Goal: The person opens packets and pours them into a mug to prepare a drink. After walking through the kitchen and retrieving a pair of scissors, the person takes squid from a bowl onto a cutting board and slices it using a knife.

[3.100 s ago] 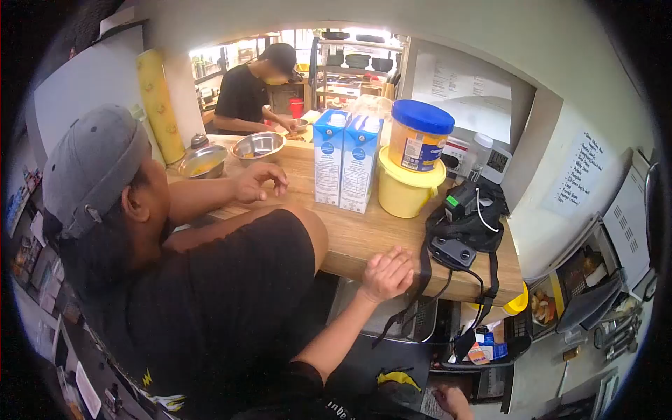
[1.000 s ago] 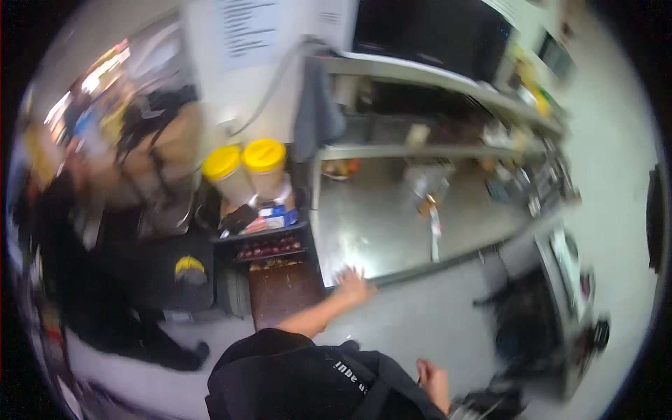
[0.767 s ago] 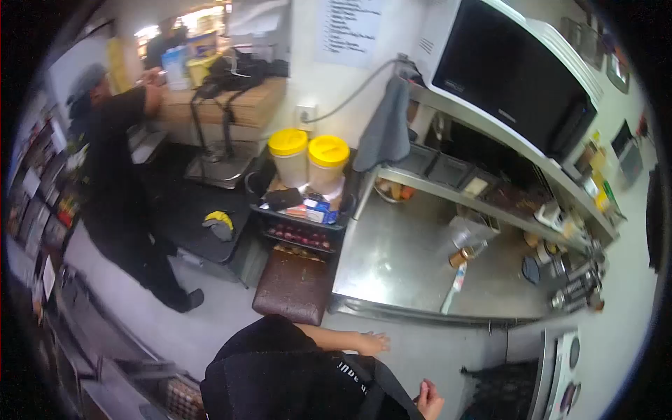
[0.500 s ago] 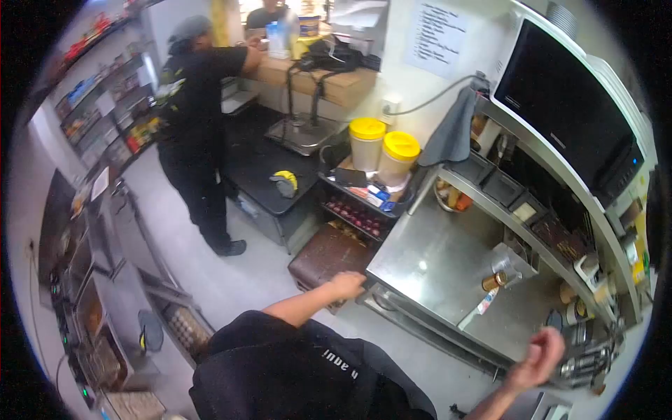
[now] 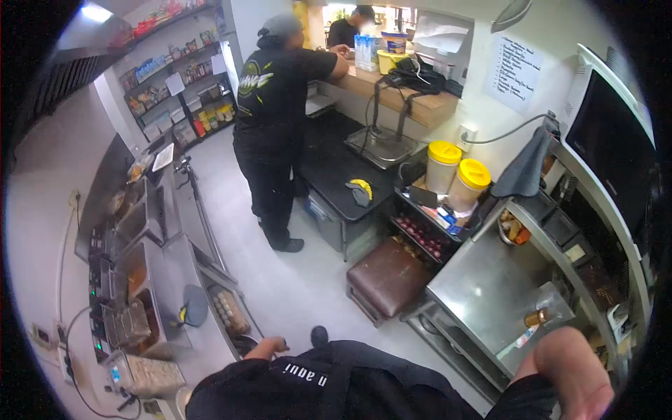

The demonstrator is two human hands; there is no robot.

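While the left hand (image 5: pixel 273 346) hung low with its fingers loosely curled and nothing visible in its grasp, a rounded metal vessel (image 5: pixel 243 344), only partly in view, sat just beside it along the left-hand steel table. The right arm (image 5: pixel 570 364) was bent at the lower right; the fingers of the right hand could not be made out, so how far open it was, or whether it held anything, could not be told. Near that arm, a brown jar (image 5: pixel 536 318) rested on the right-hand steel table (image 5: pixel 462 294), close to a clear container (image 5: pixel 558 302).

Beyond the left hand, eggs (image 5: pixel 225 306) sat in a tray near a grey cloth item (image 5: pixel 194 306) with a yellow edge. A brown padded stool (image 5: pixel 392 276) stood beside the right-hand steel table, and two yellow-lidded tubs (image 5: pixel 443 168) stood above red onions (image 5: pixel 420 234). Farther off, a person in black (image 5: pixel 269 133) reached over a wooden ledge (image 5: pixel 430 108) near blue-and-white cartons (image 5: pixel 365 52), with another person (image 5: pixel 343 33) past the opening.
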